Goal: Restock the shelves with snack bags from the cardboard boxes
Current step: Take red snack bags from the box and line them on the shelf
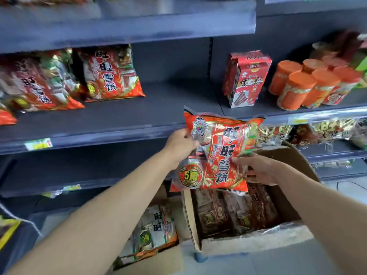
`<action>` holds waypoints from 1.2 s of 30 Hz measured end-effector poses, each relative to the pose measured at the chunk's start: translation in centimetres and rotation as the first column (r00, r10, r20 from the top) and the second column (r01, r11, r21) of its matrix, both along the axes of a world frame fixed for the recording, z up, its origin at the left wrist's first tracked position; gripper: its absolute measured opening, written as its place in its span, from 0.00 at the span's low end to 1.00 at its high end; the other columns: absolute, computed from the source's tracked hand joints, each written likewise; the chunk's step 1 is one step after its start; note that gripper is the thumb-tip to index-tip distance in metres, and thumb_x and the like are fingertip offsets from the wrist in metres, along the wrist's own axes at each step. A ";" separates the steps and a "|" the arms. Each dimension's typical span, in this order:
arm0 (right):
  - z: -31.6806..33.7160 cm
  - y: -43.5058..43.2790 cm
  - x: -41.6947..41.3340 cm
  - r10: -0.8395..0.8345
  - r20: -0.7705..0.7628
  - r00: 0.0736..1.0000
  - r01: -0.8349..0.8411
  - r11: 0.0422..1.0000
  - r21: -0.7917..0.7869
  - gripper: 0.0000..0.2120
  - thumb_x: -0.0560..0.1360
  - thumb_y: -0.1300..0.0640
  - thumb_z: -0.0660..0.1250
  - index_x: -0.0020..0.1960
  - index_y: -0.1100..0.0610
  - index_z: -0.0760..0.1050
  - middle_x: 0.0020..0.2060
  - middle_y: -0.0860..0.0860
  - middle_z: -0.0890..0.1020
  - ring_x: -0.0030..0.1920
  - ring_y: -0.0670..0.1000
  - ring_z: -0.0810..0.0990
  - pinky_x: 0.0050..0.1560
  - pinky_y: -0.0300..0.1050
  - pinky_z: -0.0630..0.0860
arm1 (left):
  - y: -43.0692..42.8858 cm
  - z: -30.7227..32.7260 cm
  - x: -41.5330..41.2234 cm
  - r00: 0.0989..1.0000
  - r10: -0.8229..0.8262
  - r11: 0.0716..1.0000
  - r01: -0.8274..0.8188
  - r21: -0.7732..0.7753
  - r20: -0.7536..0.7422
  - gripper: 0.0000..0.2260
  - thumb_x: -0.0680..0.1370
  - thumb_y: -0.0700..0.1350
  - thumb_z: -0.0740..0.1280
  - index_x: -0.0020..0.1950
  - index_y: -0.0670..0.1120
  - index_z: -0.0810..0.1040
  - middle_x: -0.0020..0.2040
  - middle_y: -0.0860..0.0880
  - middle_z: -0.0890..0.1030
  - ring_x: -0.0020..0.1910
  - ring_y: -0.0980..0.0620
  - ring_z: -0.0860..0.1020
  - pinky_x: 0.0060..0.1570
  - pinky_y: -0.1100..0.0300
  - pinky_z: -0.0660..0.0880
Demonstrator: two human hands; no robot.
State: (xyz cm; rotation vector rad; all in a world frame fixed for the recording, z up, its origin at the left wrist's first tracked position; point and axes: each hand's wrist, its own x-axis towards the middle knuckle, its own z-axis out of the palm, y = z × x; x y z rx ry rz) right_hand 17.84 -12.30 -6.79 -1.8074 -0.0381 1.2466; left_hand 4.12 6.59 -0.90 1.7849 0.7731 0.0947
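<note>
A red snack bag is held up in front of the dark shelf, above an open cardboard box. The bag's left edge is gripped by the left hand, with the thumb laid on the front and the fingers hidden behind. The lower right part is supported by the right hand, whose thumb is pressed against the front while the fingers are curled underneath. The bag is raised level with the shelf's front lip and is tilted slightly, touching neither the shelf nor the box. More bags of the same kind are seen packed upright inside the box. A second cardboard box with paler bags is placed to its left on the floor. On the shelf, two matching red bags are stood at the left, well apart from the held one. A red carton and orange-lidded jars are set on the neighbouring shelf at the right
</note>
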 end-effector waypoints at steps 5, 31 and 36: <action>4.3 8.2 -1.7 -0.010 0.096 0.995 -0.006 0.986 0.166 0.08 0.72 0.53 0.72 0.48 0.54 0.77 0.39 0.49 0.82 0.37 0.49 0.75 0.39 0.41 0.69 | 8.0 3.6 -2.8 0.955 0.249 0.962 -0.263 0.077 0.160 0.14 0.77 0.38 0.65 0.35 0.47 0.64 0.39 0.49 0.70 0.41 0.50 0.69 0.39 0.57 0.64; 4.1 46.4 -5.3 -0.176 0.551 0.816 0.100 0.981 0.164 0.21 0.68 0.54 0.73 0.60 0.56 0.75 0.51 0.52 0.83 0.48 0.52 0.81 0.54 0.50 0.80 | 41.1 -0.1 -5.5 0.879 0.448 0.889 -0.457 0.021 0.164 0.26 0.77 0.33 0.63 0.72 0.50 0.65 0.65 0.48 0.74 0.60 0.46 0.76 0.50 0.54 0.74; 3.8 46.4 -5.6 -0.129 0.610 0.782 0.067 0.990 0.124 0.22 0.70 0.55 0.71 0.63 0.54 0.73 0.53 0.53 0.82 0.45 0.52 0.79 0.47 0.47 0.80 | 41.4 -1.0 -5.2 0.881 0.463 0.878 -0.471 0.084 0.096 0.36 0.75 0.37 0.67 0.78 0.54 0.54 0.74 0.47 0.65 0.68 0.45 0.70 0.64 0.49 0.72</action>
